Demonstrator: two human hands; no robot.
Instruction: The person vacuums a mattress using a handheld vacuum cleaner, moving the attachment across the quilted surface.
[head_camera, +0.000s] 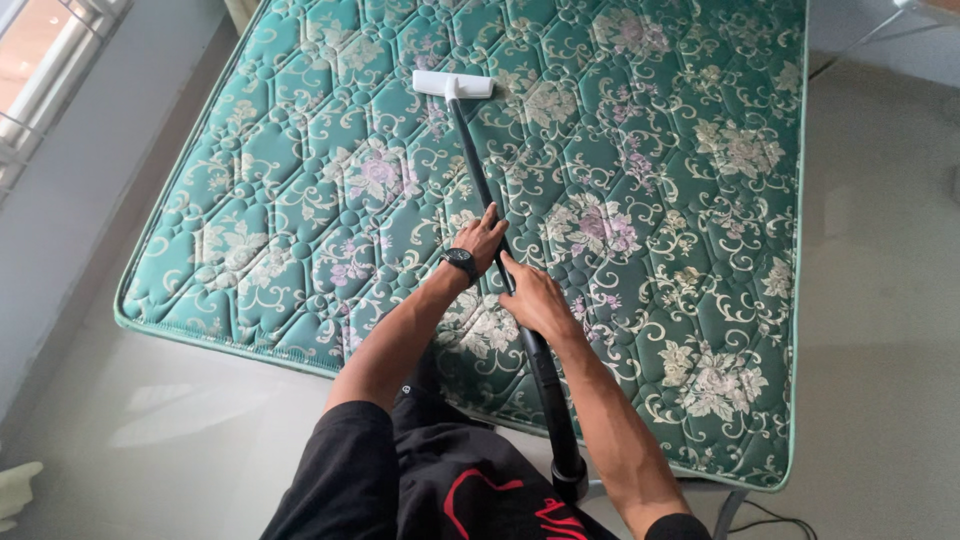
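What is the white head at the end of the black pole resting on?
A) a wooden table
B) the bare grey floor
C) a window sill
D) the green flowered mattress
D: the white head lies flat on the quilted green mattress, with both hands, left hand and right hand, gripping the black pole.

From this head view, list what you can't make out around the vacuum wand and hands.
- Underside of the white nozzle: pressed against the mattress.
- Wand under the left hand and right hand: covered by their grip.
- Hose end: cut off by the bottom edge.
- Mattress far end: cut off by the top edge.
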